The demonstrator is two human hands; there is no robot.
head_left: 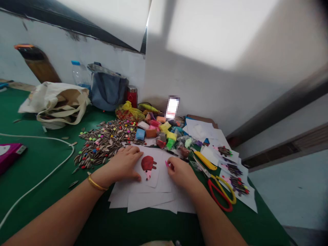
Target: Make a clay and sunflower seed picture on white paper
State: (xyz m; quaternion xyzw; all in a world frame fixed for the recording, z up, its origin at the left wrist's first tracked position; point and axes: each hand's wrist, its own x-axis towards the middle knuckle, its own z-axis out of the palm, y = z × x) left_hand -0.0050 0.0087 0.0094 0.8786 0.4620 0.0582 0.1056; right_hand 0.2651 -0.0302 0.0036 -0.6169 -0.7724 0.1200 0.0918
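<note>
My left hand (127, 163) lies with its fingers spread on the left side of a white paper card (153, 182). On that card is a small clay hedgehog (148, 164) with a red-brown body, brown legs and a pink face with dark dots. To its right, my right hand (179, 171) pinches a small bit of pink clay (167, 164) between thumb and fingertips, just over the paper. Several loose white sheets (151, 201) lie beneath the card and both hands.
Sunflower seeds (102, 147) mixed with coloured balls are heaped at left. Behind the paper lie packs of coloured clay (151, 132). Scissors (217, 188), a yellow utility knife (205, 160) and finished seed hedgehogs (239, 185) lie right. A phone (172, 107) leans at the wall.
</note>
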